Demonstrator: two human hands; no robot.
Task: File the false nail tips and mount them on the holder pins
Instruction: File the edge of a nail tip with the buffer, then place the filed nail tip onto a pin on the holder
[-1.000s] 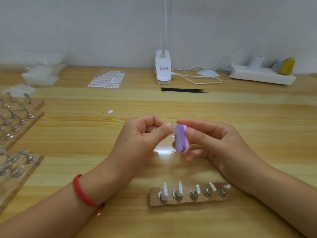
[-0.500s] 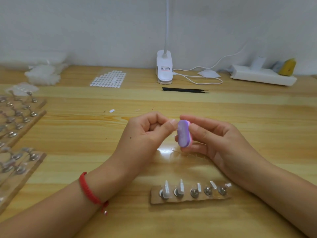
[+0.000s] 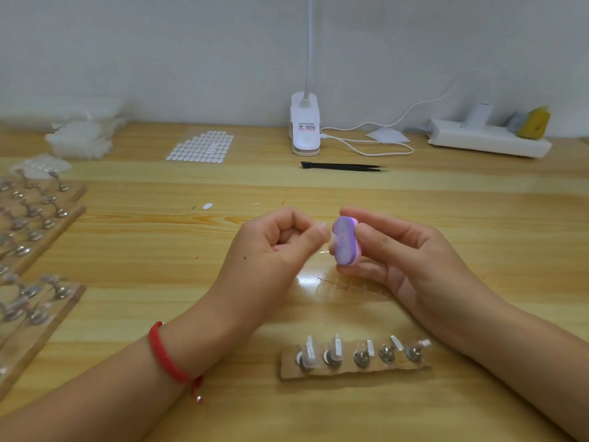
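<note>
A wooden table [image 3: 127,244] fills pretty much the whole view, with plenty of bare surface left open in the middle and to the right of the hands. Along the left edge, a few holder boards [image 3: 35,224] with metal pins are laid out. At the back, a white clip lamp [image 3: 305,126], a sheet of adhesive dots [image 3: 200,145] and black tweezers [image 3: 342,167] are parked well apart from the work.

The right hand [image 3: 411,260] is closed around a purple and pink buffer block [image 3: 345,245], which is held upright, long axis near vertical, purple face turned toward the left hand [image 3: 274,250]. A clear nail tip [image 3: 330,239] is pinched between the left thumb and forefinger, the other fingers curled in; it's touching the block's purple face. Which way the tip points can't really be made out, too see-through.

Nearest the camera, a small holder strip [image 3: 353,362] is lying crosswise, five pins in a row, with tips mounted on them.
</note>
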